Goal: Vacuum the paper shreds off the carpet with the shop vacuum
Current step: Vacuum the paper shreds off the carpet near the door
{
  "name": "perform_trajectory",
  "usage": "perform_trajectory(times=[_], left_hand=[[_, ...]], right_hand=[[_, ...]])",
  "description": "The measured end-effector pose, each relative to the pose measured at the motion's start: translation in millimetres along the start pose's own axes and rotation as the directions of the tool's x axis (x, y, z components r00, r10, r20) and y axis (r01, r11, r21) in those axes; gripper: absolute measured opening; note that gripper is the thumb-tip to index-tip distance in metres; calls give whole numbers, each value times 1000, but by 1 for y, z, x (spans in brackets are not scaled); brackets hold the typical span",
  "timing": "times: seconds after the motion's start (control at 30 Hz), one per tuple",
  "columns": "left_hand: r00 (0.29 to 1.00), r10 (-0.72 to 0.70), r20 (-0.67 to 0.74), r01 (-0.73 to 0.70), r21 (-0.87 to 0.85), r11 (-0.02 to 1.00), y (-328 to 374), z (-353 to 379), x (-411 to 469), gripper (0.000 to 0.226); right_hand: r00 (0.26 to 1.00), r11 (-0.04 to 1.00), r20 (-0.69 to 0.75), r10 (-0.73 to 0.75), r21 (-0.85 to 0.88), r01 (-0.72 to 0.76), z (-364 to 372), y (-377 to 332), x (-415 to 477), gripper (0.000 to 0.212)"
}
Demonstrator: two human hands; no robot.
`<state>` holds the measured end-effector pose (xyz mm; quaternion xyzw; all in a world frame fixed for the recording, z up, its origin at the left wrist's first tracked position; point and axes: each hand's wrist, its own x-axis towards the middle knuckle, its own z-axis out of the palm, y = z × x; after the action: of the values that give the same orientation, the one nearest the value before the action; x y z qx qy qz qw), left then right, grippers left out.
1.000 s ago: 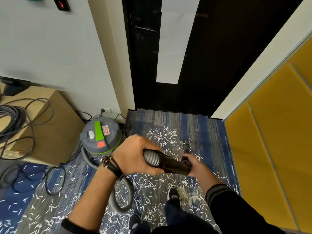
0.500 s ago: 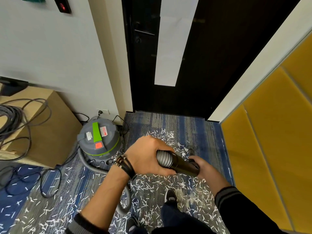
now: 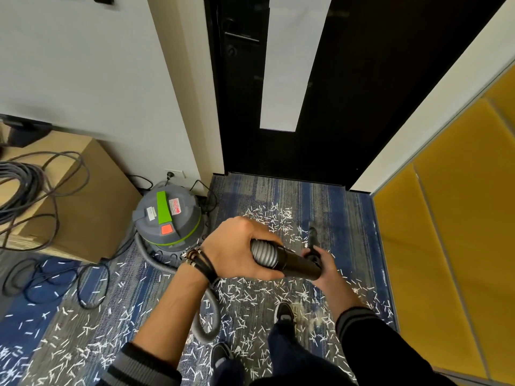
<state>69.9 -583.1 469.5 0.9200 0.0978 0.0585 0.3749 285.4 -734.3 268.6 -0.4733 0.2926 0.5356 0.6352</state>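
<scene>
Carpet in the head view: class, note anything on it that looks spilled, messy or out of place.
White paper shreds are strewn all over the blue-grey carpet, from near the door to the person's shoes. Loose cables also sprawl on it at left, beside the cardboard box.

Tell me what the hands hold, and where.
The left hand grips the ribbed grey hose end; the right hand grips the black wand tube further down.

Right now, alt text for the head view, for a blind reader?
The left hand grips a shop vacuum's ribbed hose, the right hand its black wand, over blue carpet strewn with paper shreds. The grey-and-green canister stands at left by the wall.
</scene>
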Motion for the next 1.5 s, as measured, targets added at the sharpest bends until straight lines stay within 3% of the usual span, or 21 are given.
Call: perform_trajectory(times=[0.1,0.3,0.47,0.67,0.8,1.0,1.1,1.23,1.3,1.4,1.5], left_hand=[[1000,5,-6,-5,-12,1000,-6,-3,-5,43],[1000,5,-10,-5,3,1000,-3,-3,-18,34],[999,12,-40,-10,48,999,-1,-12,-38,35],[998,-17,-58,21,71,997,-11,-32,-70,47],[995,-60,-77,65,60,996,-22,-41,-92,55],[911,-162,-379,200,64,978,-17,-35,-127,65],[897,-121,-426,186,114,976,-6,-26,-125,63],[904,-131,-406,191,110,975,-11,-26,-113,75],[917,-172,-359,218,92,972,-23,-28,-102,83],[935,-188,-302,223,87,971,-44,-37,-79,65],[975,-144,-170,164,113,980,-57,-49,-63,52]], right_hand=[[999,998,-40,8,-68,-11,1,-5,-5,11],[988,951,-151,22,-303,-67,-1,-18,-15,15],[991,870,-129,22,-486,-82,22,-1,-27,20],[998,881,-46,40,-469,-57,41,37,-28,24],[997,930,-54,52,-361,-68,44,68,-29,23],[997,948,-71,-7,-317,-16,62,74,-30,14],[999,953,-3,-52,-300,49,73,69,-20,18],[988,931,96,-119,-336,145,83,57,4,30],[989,927,69,-134,-343,150,96,52,2,28],[996,956,-43,-82,-287,66,106,48,14,28],[993,939,-108,-36,-345,-4,108,50,23,28]])
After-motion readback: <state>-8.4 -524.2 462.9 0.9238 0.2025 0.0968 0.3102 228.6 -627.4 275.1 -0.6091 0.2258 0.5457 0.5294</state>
